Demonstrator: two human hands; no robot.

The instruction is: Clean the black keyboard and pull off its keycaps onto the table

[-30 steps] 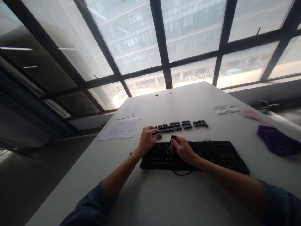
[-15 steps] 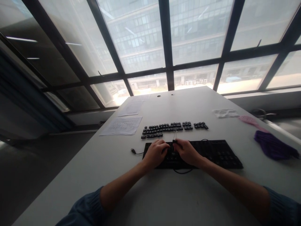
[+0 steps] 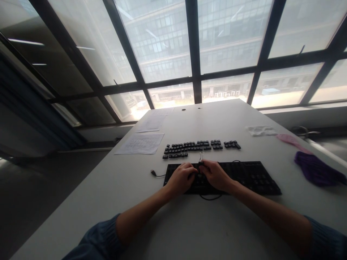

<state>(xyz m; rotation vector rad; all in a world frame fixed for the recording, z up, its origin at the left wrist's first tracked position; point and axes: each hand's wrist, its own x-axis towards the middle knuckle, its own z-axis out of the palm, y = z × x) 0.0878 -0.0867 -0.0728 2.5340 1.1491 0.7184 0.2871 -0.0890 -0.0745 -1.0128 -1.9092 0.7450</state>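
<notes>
A black keyboard [image 3: 244,177] lies on the white table, with both hands over its left half. My right hand [image 3: 217,175] is closed on a small tool [image 3: 201,163] with a dark body and two thin wire prongs pointing away from me. Beside it, my left hand [image 3: 182,177] rests on the keyboard with curled fingers near the tool; what they hold, if anything, is hidden. Behind the keyboard, loose black keycaps [image 3: 189,147] stand in rows.
Written papers [image 3: 139,143] lie at the left. A USB plug [image 3: 153,173] on its cable is left of the keyboard. On the right are a white cloth [image 3: 261,130], a pink item [image 3: 290,140] and a purple cloth [image 3: 316,169]. Windows stand behind the table.
The left hand has shifted slightly right, closer to the tool. The wire prongs sit slightly lower and tilt a little differently. The right hand keeps its hold.
</notes>
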